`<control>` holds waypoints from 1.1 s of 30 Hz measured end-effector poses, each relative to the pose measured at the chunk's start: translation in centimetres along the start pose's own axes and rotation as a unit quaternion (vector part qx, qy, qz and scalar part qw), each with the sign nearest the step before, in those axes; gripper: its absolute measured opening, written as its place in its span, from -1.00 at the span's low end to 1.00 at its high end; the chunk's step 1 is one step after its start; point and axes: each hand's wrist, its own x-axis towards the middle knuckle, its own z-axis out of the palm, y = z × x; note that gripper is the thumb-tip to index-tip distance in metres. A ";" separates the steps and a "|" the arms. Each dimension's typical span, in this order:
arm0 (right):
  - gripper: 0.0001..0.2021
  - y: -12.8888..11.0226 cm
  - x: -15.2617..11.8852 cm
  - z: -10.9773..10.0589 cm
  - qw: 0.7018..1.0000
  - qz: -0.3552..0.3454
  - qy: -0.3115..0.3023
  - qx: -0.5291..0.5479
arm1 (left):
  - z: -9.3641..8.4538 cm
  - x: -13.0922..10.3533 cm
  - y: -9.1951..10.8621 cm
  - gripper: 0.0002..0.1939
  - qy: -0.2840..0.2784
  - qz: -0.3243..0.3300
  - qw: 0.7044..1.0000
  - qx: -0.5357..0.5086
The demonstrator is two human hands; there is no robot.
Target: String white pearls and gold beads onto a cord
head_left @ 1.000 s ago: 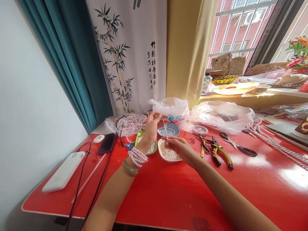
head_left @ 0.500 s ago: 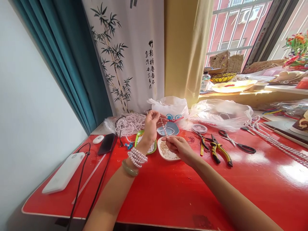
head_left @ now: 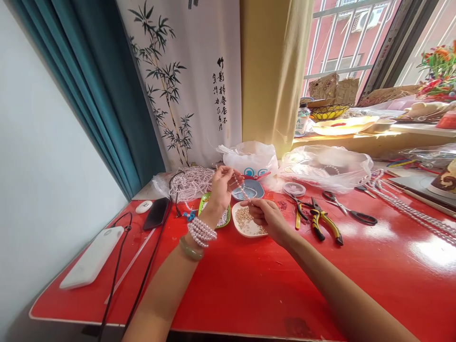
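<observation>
A strand of small pale pink beads (head_left: 239, 186) runs between my two hands. My left hand (head_left: 223, 186), with a pearl bracelet (head_left: 201, 232) and a green bangle (head_left: 191, 249) at its wrist, pinches the upper part. Lower and to the right, my right hand (head_left: 265, 213) closes its fingertips on the other end, above a white dish (head_left: 245, 230) of gold beads. Behind the strand is a blue-grey dish (head_left: 258, 188) with beads in it. A green tray (head_left: 227, 219) of white beads is partly hidden by my left hand.
Pliers (head_left: 325, 221), smaller cutters (head_left: 298, 211) and scissors (head_left: 351, 209) lie on the red table (head_left: 249, 294) at right. Pearl strands (head_left: 409, 206) are farther right. A pearl heap (head_left: 195, 183), phone (head_left: 156, 213), white power bank (head_left: 91, 259) and cables are at left. Plastic bags (head_left: 327, 166) stand behind.
The view has shifted slightly. Both hands keep their grip on the strand, and my right hand has turned a little, its fingertips a bit farther from my left hand's wrist.
</observation>
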 end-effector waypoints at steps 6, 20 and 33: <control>-0.87 -0.1 0.3 -0.3 0.998 0.050 -0.026 0.041 | 0.1 -0.1 -0.3 -0.90 -0.021 -0.017 0.999 -0.026; -0.75 -0.3 0.2 -0.1 0.999 -0.007 0.001 -0.050 | 0.4 -0.3 -0.5 -0.88 -0.036 -0.028 0.999 -0.006; -0.79 -0.2 0.4 -0.9 0.999 -0.008 -0.032 -0.039 | 1.0 -0.9 -0.1 -0.88 -0.027 -0.047 0.989 0.134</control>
